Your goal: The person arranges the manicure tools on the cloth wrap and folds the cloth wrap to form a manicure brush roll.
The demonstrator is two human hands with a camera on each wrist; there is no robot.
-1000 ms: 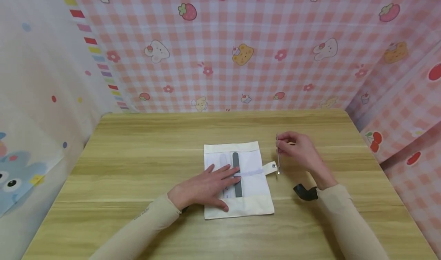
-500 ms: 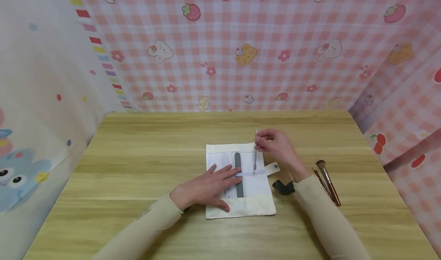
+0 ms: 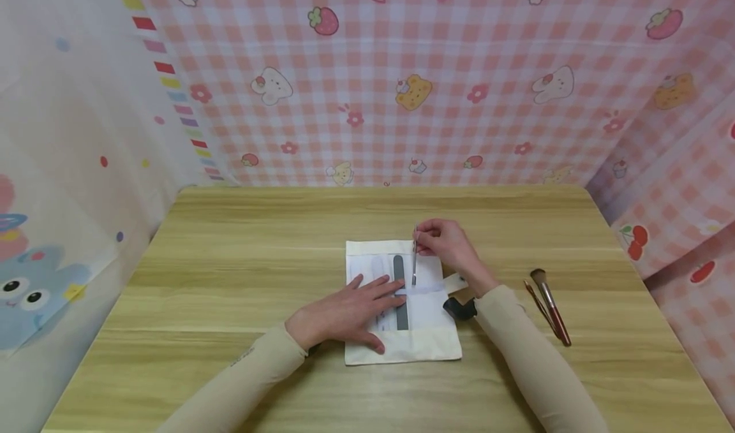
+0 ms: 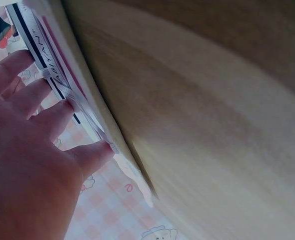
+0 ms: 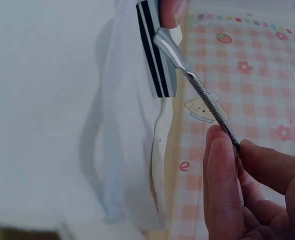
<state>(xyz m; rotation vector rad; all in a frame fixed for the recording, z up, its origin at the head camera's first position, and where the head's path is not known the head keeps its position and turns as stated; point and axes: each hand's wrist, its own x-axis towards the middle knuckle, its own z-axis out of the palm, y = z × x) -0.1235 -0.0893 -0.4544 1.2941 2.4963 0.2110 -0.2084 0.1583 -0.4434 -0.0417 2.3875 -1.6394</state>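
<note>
A white cloth pouch [image 3: 430, 347] lies unfolded on the table, crossed by a pale elastic band [image 3: 429, 289]. My left hand [image 3: 344, 313] rests on its left part with fingers spread. Under those fingertips a grey nail file [image 3: 400, 315] stands lengthwise behind the band, beside a clear lettered sleeve [image 4: 50, 62] seen in the left wrist view. My right hand [image 3: 450, 245] pinches a silver cuticle pusher [image 5: 207, 100] by its knurled shaft, between thumb and fingers. The pusher's spoon-shaped end points down at the band, just right of the file.
Right of my right forearm, a makeup brush [image 3: 552, 308] with a dark head and a thin brown brush [image 3: 541, 307] lie on the wooden table [image 3: 247, 254]. A strap [image 3: 455, 282] with a snap sticks out from the pouch's right side. Patterned curtains [image 3: 367, 69] stand behind.
My right hand has carried the cuticle pusher leftward, from beyond the strap to over the pouch beside the nail file. The two brushes have come into sight. My left hand has stayed put.
</note>
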